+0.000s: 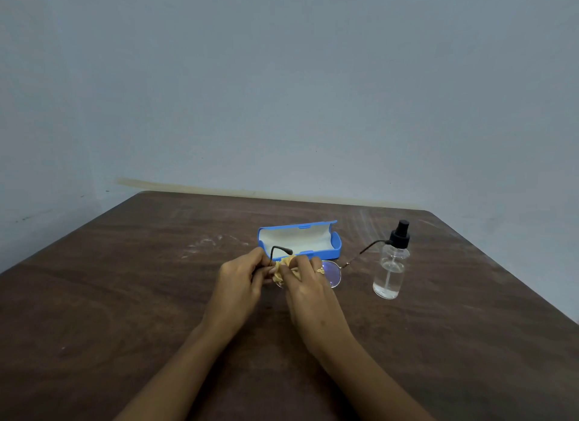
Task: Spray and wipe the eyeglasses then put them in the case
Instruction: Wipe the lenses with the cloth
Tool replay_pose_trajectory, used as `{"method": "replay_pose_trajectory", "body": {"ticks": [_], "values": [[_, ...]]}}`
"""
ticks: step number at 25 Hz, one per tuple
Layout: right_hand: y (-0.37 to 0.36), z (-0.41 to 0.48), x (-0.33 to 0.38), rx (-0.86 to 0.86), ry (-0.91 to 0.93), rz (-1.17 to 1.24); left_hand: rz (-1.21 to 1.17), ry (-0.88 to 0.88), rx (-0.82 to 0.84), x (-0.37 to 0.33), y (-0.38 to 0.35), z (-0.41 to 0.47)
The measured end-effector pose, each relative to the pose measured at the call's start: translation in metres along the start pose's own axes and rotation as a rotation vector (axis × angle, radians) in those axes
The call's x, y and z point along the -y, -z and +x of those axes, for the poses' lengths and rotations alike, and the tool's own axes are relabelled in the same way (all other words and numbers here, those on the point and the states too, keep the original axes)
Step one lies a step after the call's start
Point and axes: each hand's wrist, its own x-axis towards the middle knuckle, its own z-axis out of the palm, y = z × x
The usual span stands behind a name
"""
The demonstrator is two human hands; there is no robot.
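Note:
Thin gold-rimmed eyeglasses [334, 273] with dark temple tips are held just above the table, both temples unfolded. My left hand [239, 278] grips the frame at its left end. My right hand [308, 282] presses a crumpled yellow cloth [283, 268] against the left lens, which is hidden under the cloth and fingers. The right lens shows beside my right hand. A blue case [335, 243] with a white lining lies open right behind the hands. A clear spray bottle [391, 265] with a black pump top stands upright to the right.
The dark brown wooden table [125, 295] meets a pale blue-grey wall at the back. Its right edge runs diagonally close behind the bottle. Faint white smears mark the wood left of the case.

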Motion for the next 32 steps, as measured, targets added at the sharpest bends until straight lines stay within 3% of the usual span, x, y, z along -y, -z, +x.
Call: {"method": "replay_pose_trajectory", "body": {"ticks": [5, 12, 16, 22, 28, 32], "values": [[0.01, -0.004, 0.004, 0.035, 0.093, 0.035, 0.042, 0.047, -0.034, 0.011, 0.005, 0.001], [0.015, -0.005, -0.002, -0.002, 0.053, 0.036, -0.02, 0.1, -0.078, 0.008, 0.006, 0.004], [0.023, -0.006, -0.01, -0.085, -0.131, 0.085, -0.006, 0.119, -0.107, 0.011, 0.009, 0.005], [0.034, -0.003, -0.015, -0.124, -0.345, -0.054, 0.009, 0.148, -0.105, 0.016, 0.013, 0.006], [0.029, -0.003, -0.014, -0.081, -0.219, -0.215, -0.012, 0.136, -0.063, 0.009, 0.01, 0.005], [0.027, -0.005, -0.014, -0.017, -0.194, -0.184, -0.07, 0.156, -0.066, 0.006, 0.007, 0.004]]}}
